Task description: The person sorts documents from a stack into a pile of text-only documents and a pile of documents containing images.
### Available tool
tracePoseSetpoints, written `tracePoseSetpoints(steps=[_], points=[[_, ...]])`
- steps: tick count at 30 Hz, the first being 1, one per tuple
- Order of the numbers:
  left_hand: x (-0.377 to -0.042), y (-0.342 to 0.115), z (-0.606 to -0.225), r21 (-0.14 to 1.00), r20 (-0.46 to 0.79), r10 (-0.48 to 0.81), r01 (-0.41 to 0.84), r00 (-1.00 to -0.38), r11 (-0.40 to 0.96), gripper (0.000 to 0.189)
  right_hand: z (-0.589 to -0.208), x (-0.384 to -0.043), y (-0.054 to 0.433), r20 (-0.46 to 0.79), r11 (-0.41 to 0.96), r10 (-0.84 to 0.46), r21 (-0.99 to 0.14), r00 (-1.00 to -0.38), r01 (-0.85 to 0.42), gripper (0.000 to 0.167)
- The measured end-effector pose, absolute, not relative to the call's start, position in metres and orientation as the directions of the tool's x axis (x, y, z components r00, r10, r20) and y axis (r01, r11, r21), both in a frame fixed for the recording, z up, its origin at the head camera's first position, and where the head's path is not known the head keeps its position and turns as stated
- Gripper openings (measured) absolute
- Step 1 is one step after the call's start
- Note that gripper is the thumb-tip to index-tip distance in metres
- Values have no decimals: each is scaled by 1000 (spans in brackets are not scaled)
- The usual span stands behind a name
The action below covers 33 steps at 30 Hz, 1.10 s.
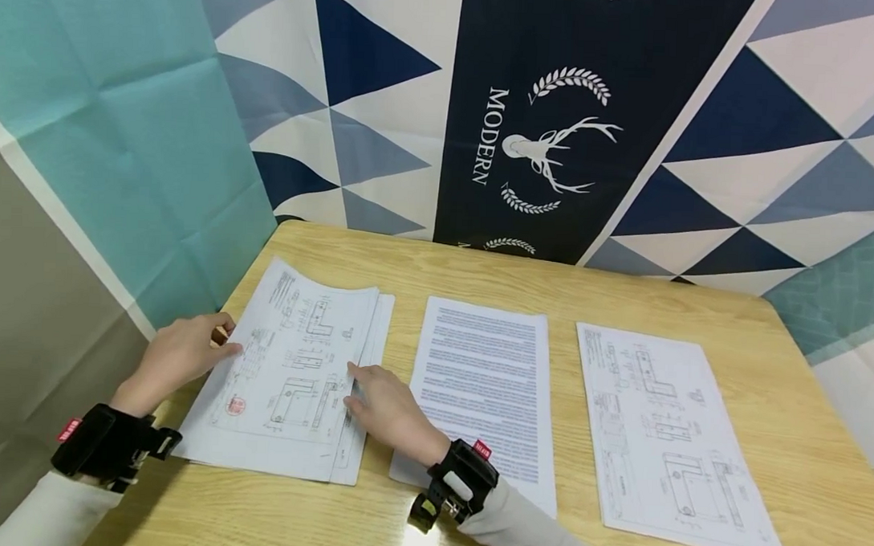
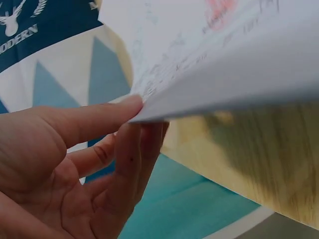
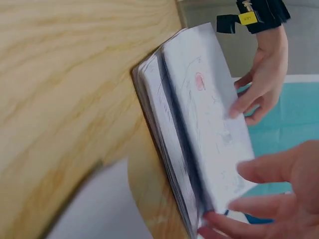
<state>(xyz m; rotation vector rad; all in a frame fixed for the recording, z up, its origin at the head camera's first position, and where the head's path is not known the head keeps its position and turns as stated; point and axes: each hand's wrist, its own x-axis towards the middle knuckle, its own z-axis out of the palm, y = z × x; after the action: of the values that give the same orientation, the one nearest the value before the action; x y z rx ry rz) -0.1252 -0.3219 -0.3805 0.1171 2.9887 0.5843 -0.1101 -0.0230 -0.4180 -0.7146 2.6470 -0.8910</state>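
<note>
A printed drawing sheet (image 1: 259, 395) with a red stamp lies over a paper stack (image 1: 382, 323) at the table's left. At the sheet's left edge, my left hand (image 1: 174, 356) pinches it, thumb on top and fingers beneath. The left wrist view shows that edge of the sheet (image 2: 199, 89) lifted off the wood. By the right edge is my right hand (image 1: 392, 404), its thumb and fingers apart. Seen from the right wrist, the right fingertips (image 3: 214, 219) are right at the stack's edge, and the thumb overlaps the sheet.
Pages of dense text (image 1: 484, 371) lie in the middle of the wooden table (image 1: 509, 285), partly under my right forearm. Another drawing sheet (image 1: 673, 442) lies to the right. Patterned cloth (image 1: 385, 102) hangs behind the table, and a teal cloth (image 1: 153, 110) borders its left side.
</note>
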Motion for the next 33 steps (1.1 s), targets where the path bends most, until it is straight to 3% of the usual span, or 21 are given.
tracePoseSetpoints(steps=[5,8,12,16,24,29,33], points=[[-125,-324,-375,432,-109,123,65,-986,900,26,-420,-114,-27,-165,455,-469,-887,-868,-77,81],[-127,-325,-376,484,-140,139,54,-980,873,25,-422,-113,-28,-229,331,-438,-940,-869,81,98],[-127,-329,-377,547,-172,149,32,-974,836,24,-421,-114,-25,-265,249,-398,-953,-878,174,107],[-127,-330,-377,602,-153,155,32,-976,798,25,-414,-119,-16,-283,213,-381,-953,-880,214,98],[-138,-311,-376,736,-136,165,12,-977,677,33,-394,-129,20,-244,212,-362,-961,-900,175,57],[-149,-274,-370,799,-101,210,46,-972,599,31,-385,-134,66,-198,199,-345,-971,-918,134,40],[-165,-223,-364,832,-44,264,111,-964,544,29,-376,-133,122,-159,228,-285,-969,-945,94,38]])
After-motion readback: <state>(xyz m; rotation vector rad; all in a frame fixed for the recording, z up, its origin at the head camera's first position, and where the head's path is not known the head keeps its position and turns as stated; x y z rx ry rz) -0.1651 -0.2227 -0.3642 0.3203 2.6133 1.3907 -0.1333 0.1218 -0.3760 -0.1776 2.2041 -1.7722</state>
